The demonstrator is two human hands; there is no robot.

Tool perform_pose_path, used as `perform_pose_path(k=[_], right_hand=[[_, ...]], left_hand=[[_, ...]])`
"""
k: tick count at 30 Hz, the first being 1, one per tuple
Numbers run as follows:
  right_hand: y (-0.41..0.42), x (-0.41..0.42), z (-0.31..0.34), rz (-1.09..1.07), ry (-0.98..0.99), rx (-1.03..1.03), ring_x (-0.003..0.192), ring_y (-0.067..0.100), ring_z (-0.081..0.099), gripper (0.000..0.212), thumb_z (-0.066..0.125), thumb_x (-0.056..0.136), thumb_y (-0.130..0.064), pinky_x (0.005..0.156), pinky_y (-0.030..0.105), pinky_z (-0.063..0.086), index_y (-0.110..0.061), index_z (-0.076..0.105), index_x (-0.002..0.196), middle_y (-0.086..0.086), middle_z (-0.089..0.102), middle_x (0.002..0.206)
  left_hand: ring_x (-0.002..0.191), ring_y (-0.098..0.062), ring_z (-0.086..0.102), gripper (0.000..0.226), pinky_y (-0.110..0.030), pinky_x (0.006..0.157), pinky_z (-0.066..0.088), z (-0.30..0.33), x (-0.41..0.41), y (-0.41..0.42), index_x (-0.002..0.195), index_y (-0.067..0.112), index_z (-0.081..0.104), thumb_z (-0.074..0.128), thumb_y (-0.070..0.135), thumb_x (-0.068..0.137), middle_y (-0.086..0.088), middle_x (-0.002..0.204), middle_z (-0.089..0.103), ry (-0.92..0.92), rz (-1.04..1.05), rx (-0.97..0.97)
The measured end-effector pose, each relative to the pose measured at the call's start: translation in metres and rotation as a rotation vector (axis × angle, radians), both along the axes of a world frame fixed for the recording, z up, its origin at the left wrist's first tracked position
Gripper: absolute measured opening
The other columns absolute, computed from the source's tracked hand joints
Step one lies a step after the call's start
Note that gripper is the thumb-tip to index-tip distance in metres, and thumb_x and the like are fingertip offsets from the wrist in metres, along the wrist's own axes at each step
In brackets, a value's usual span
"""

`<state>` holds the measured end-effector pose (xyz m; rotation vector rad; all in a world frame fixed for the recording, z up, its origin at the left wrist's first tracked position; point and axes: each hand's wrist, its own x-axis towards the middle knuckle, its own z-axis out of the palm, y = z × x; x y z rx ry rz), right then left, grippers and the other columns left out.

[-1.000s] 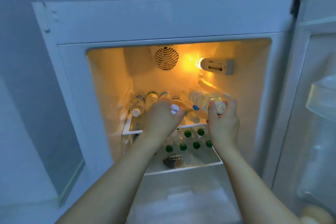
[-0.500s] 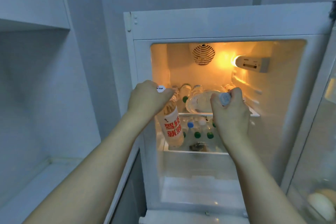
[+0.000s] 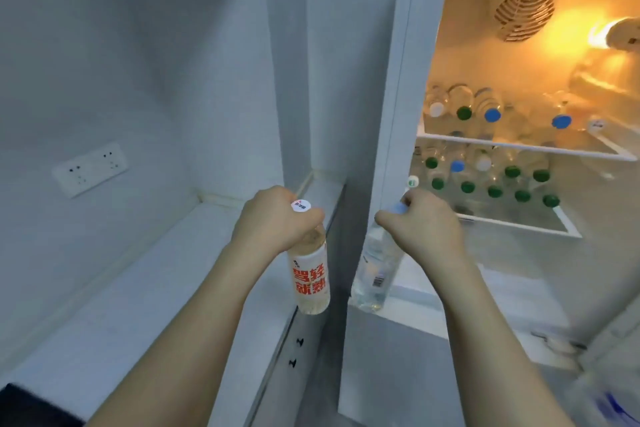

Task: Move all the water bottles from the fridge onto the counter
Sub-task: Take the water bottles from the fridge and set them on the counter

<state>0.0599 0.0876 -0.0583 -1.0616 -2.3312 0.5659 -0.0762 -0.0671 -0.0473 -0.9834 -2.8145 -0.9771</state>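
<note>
My left hand [image 3: 273, 220] grips the neck of a bottle with a white label and red lettering [image 3: 310, 279], which hangs upright above the right edge of the white counter [image 3: 145, 295]. My right hand [image 3: 427, 225] grips a clear bottle with a blue cap [image 3: 375, 272] by its top, in front of the fridge's left frame. Inside the lit fridge [image 3: 401, 80], several bottles lie on the upper shelf [image 3: 519, 146] with caps facing out. Several more with green, blue and white caps fill the lower shelf [image 3: 512, 224].
A wall socket plate [image 3: 90, 168] sits on the left wall above the counter. A dark object [image 3: 31, 404] lies at the counter's near left corner. Cabinet knobs [image 3: 298, 342] stick out under the counter edge. The fridge door [image 3: 609, 388] stands open at the lower right.
Both hands have pulled their bottles out of the fridge and down to the left, toward the counter. The view has swung left, so the counter fills more of the frame.
</note>
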Motion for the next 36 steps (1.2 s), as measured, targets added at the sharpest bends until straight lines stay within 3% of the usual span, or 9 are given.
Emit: perform_pose_path(k=[7,13,22,26,32,36], right_hand=[[-0.085,-0.022,-0.07,0.157,-0.162,-0.152,0.071,0.023,0.056,0.027,0.063,0.075,-0.034,0.055,0.03,0.039,-0.01,0.055,0.084,0.004,0.059,0.075],[-0.123,-0.031,-0.093,0.348,-0.243,-0.195,0.056,0.014,0.041,0.027,0.065,0.074,-0.033,0.048,0.027,0.028,-0.019,0.042,0.071,-0.003,0.047,0.065],[-0.16,-0.044,-0.128,0.701,-0.413,-0.257,0.064,0.019,0.052,0.021,0.065,0.076,-0.032,0.051,0.027,0.033,-0.018,0.049,0.08,-0.001,0.058,0.072],[-0.184,-0.043,-0.137,0.828,-0.419,-0.264,0.061,0.019,0.049,0.02,0.065,0.077,-0.03,0.05,0.027,0.031,-0.019,0.048,0.08,0.0,0.056,0.069],[-0.254,-0.034,-0.134,1.081,-0.409,-0.267,0.059,0.014,0.047,0.022,0.069,0.072,-0.029,0.052,0.028,0.031,-0.022,0.048,0.075,-0.004,0.052,0.067],[-0.317,-0.016,-0.121,1.22,-0.406,-0.176,0.059,0.015,0.048,0.021,0.068,0.071,-0.032,0.052,0.028,0.033,-0.021,0.049,0.076,-0.004,0.053,0.067]], left_hand=[[0.051,-0.016,0.033,0.039,-0.026,0.048,0.026,-0.099,-0.004,-0.1,0.06,0.015,0.035,0.064,0.037,0.075,0.0,0.056,0.037,-0.114,0.156,-0.048],[0.05,-0.014,0.038,0.037,-0.025,0.048,0.029,-0.144,0.012,-0.156,0.06,0.015,0.037,0.064,0.036,0.075,0.001,0.056,0.042,-0.177,0.297,-0.088],[0.049,-0.012,0.03,0.042,-0.025,0.047,0.026,-0.16,0.06,-0.209,0.061,0.015,0.035,0.066,0.037,0.078,0.002,0.056,0.036,-0.277,0.562,0.018],[0.05,-0.011,0.034,0.038,-0.023,0.046,0.028,-0.162,0.09,-0.234,0.062,0.01,0.043,0.067,0.035,0.078,0.001,0.055,0.041,-0.283,0.662,0.065],[0.05,-0.01,0.039,0.033,-0.022,0.047,0.031,-0.152,0.146,-0.303,0.064,0.009,0.05,0.065,0.033,0.08,-0.001,0.058,0.049,-0.264,0.852,0.049],[0.052,-0.011,0.037,0.034,-0.023,0.047,0.031,-0.143,0.191,-0.359,0.058,0.015,0.043,0.065,0.032,0.078,0.002,0.057,0.044,-0.25,1.007,0.089]])
